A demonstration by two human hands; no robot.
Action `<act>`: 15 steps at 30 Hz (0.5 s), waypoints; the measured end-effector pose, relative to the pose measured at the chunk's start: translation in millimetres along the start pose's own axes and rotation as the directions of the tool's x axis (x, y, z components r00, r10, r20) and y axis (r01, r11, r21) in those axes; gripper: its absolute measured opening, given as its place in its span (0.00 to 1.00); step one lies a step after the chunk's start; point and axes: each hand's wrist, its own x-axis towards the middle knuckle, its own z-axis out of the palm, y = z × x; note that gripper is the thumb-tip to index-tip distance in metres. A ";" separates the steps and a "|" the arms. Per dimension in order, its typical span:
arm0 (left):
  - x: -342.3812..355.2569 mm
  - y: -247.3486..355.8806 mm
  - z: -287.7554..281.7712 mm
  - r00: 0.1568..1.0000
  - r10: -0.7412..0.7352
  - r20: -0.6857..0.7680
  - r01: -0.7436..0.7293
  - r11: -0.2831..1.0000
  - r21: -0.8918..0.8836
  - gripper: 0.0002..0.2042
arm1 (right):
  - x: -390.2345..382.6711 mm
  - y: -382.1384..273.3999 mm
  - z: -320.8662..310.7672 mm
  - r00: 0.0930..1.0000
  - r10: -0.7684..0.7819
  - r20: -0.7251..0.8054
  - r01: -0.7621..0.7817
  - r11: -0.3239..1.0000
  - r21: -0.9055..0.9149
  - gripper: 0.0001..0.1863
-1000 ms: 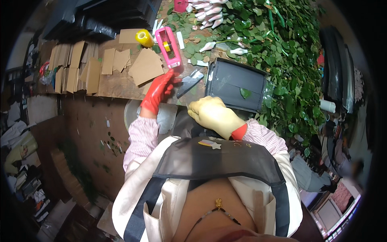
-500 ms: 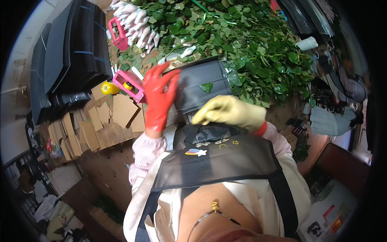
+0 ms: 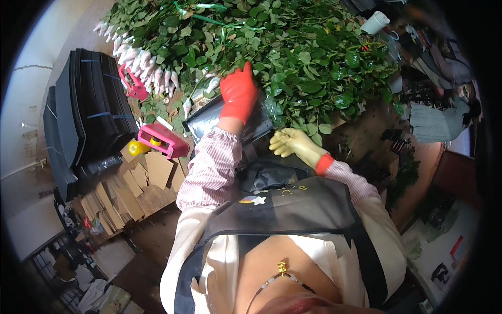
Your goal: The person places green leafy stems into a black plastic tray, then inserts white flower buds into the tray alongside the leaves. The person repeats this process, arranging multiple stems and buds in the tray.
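My left hand (image 3: 239, 95), in a red rubber glove, reaches over the near edge of a heap of leafy green stems (image 3: 298, 63). One finger points forward; the others bend down out of sight, so any grip is hidden. Beneath that arm lies a dark, shiny flat tray or board (image 3: 206, 119), partly covered by it. My right hand (image 3: 294, 145), in a cream-yellow glove with a red cuff, hovers at the tray's right corner. Its fingers curl loosely, with nothing visible in them. Pale pink-white wrapped flower buds (image 3: 151, 70) lie at the heap's left side.
To the left stand a pink tape dispenser (image 3: 170, 142), a yellow tape roll (image 3: 138, 148) and another pink holder (image 3: 135, 86). Behind them rises a stack of black sheets (image 3: 91, 115). Cardboard pieces (image 3: 123, 196) line the near-left table edge. A white cup (image 3: 375, 23) stands far right.
My left hand has moved forward and right, from beside the tray to the leafy stems. My right hand has turned and shifted slightly right. The view has shifted; the leaf on the tray no longer shows.
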 end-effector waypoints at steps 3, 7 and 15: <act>0.7 3.6 -2.9 0.994 0.068 -0.089 -0.072 0.997 -0.038 0.26 | 60.5 29.6 -26.0 0.998 0.044 0.047 -0.047 0.997 0.056 0.16; -14.8 -12.6 -15.2 0.911 0.269 -0.312 -0.349 0.906 -0.238 0.27 | 106.1 74.8 -39.3 0.868 -0.457 0.195 0.339 0.257 -0.905 0.11; -167.3 -61.1 -46.1 0.707 -0.584 -0.398 0.051 0.603 -0.796 0.18 | -16.4 -62.2 -2.7 0.926 -0.065 0.373 0.378 0.186 -0.907 0.23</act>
